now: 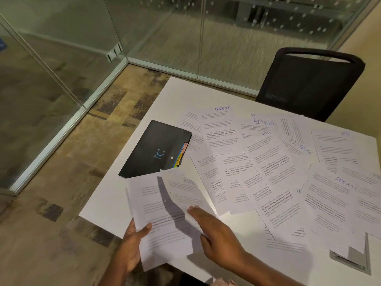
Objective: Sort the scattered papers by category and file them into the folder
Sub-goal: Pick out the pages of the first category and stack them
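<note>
Holding a printed sheet [148,205] at the lower left of the frame, the left hand [132,246] grips its near edge, thumb on top and fingers curled underneath. The right hand [218,234], bottom centre, is open, with straight fingers held together and laid on a second sheet [185,193]. That sheet has a blue handwritten heading that looks like "ADM" but is too blurred to confirm. It overlaps the printed sheet and casts a dark shadow on it. Both sheets sit over the near left corner of the white surface [165,96]. The black folder [154,147] lies flat and closed just above them, left of centre, with a blue smiley on the cover. Coloured index tabs [181,155] stick out of its right edge. The scattered papers [257,172] cover the centre and right of the surface, overlapping at all angles, some upside down. Among them are a SPORTS sheet [220,133] right of the folder, a FINANCE sheet [299,149] further right, and an HR sheet [340,145] near the right edge. A black chair [309,83] stands upper right behind the surface. A glass partition [144,27] runs along the top, with patterned floor [51,203] at left.
</note>
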The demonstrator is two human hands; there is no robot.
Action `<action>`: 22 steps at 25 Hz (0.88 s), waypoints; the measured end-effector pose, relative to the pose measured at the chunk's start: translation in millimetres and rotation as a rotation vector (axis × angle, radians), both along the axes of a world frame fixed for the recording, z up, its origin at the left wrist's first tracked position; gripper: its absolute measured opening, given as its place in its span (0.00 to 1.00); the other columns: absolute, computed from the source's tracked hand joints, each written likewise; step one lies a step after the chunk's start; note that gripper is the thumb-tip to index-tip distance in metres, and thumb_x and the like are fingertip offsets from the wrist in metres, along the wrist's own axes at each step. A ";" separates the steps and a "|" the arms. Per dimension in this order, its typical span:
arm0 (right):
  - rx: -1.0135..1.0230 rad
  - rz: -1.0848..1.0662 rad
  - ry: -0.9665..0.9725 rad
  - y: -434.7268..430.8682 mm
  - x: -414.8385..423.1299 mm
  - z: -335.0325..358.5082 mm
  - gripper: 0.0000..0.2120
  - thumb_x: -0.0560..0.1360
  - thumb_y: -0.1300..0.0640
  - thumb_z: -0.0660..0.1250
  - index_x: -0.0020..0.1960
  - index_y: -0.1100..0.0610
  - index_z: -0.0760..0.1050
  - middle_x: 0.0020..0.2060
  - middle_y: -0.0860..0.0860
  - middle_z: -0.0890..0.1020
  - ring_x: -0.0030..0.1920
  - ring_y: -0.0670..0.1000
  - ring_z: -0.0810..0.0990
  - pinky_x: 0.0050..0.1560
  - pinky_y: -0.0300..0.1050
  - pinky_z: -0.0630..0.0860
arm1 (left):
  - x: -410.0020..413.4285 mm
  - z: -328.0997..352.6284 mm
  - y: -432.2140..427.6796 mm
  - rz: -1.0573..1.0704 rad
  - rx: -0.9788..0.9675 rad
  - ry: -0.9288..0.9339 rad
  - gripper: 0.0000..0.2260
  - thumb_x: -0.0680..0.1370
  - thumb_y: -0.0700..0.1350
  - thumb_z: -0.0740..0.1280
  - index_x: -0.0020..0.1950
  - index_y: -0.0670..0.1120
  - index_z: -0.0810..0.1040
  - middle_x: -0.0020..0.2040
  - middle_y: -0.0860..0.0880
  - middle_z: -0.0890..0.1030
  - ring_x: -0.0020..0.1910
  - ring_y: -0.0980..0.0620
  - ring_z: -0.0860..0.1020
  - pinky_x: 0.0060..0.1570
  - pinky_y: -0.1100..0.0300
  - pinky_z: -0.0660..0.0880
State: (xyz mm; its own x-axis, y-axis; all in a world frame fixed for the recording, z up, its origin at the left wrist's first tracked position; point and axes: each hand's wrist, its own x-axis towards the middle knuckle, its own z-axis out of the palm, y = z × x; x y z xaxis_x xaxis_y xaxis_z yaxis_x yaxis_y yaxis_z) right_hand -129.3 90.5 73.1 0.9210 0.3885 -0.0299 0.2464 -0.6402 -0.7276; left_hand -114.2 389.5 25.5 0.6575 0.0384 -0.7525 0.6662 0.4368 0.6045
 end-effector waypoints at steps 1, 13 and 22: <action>-0.021 0.028 -0.012 2.5 -1.9 -2.8 0.35 0.78 0.63 0.61 0.84 0.47 0.63 0.82 0.44 0.68 0.82 0.44 0.64 0.81 0.41 0.62 | 4.2 3.3 -8.9 -0.017 -0.009 -0.012 0.25 0.78 0.34 0.72 0.73 0.48 0.78 0.67 0.39 0.84 0.67 0.32 0.81 0.57 0.39 0.82; -0.293 0.217 0.108 -4.3 -14.7 -5.9 0.37 0.82 0.55 0.61 0.87 0.45 0.51 0.87 0.47 0.48 0.87 0.53 0.45 0.85 0.59 0.48 | 31.1 23.5 -75.0 -0.129 -0.139 -0.034 0.21 0.85 0.44 0.66 0.79 0.54 0.73 0.73 0.40 0.80 0.70 0.32 0.80 0.70 0.25 0.71; -0.338 0.193 0.178 -28.3 -23.7 28.2 0.40 0.81 0.31 0.61 0.86 0.39 0.46 0.86 0.45 0.38 0.85 0.49 0.35 0.83 0.56 0.36 | 32.7 52.9 -111.3 -0.315 -0.114 -0.165 0.27 0.82 0.39 0.72 0.79 0.55 0.71 0.73 0.42 0.81 0.69 0.35 0.81 0.68 0.28 0.76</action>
State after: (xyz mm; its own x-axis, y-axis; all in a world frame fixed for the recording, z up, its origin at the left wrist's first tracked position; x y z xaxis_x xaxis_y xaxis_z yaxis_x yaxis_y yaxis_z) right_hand -153.0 62.2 101.3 0.8017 0.4939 -0.3368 0.2745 -0.8046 -0.5265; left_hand -81.6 278.2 78.4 0.7366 -0.2634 -0.6229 0.6762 0.2967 0.6743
